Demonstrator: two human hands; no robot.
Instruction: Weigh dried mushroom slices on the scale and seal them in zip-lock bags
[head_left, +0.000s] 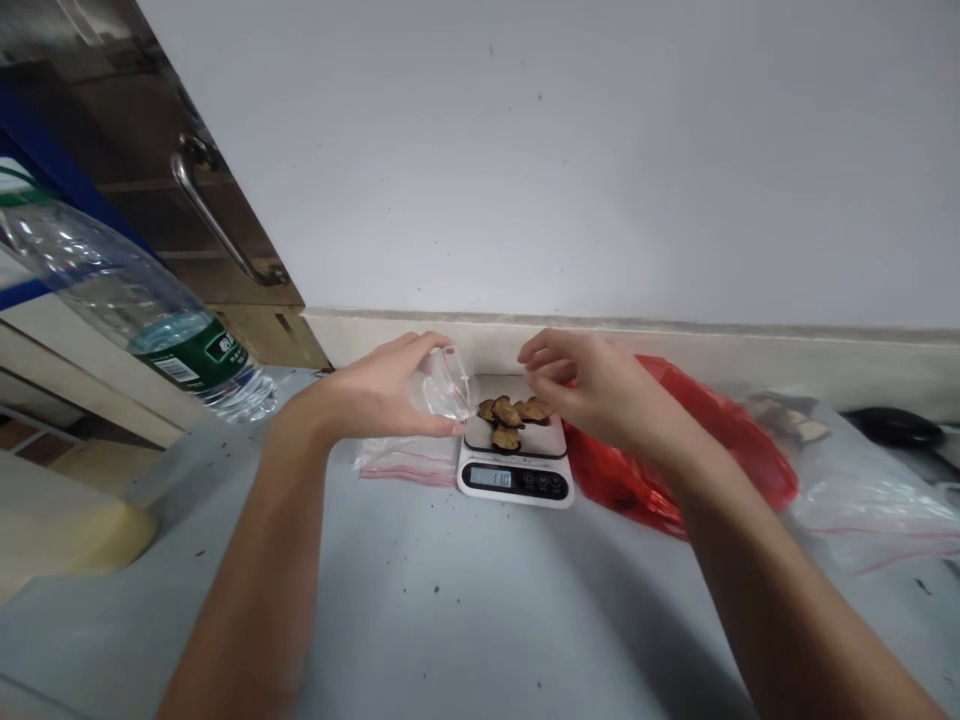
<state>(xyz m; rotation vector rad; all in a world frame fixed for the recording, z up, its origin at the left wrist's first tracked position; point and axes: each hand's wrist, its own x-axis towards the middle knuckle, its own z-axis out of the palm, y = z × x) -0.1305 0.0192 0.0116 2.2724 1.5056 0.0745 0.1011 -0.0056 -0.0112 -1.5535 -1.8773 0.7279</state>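
Note:
My left hand [390, 390] is closed round a small clear zip bag [444, 388], its mouth spread apart and facing right toward the scale. A white digital kitchen scale [517, 480] stands on the grey tabletop, its display reading about 110, with any decimal point too blurred to tell. Several brown dried slices [506, 438] with dark rims lie on its plate. Over the right side of that plate hovers my right hand [577, 380], fingers loosely bent and apart, close to the rightmost slice. No object shows in it.
Flat zip bags [409, 460] lie left of the scale. A red plastic bag [720, 440] sits right of it, then a larger clear zip bag [870, 490] with pale pieces inside and a black object [896, 427]. A water bottle [135, 290] stands left. A wall rises behind.

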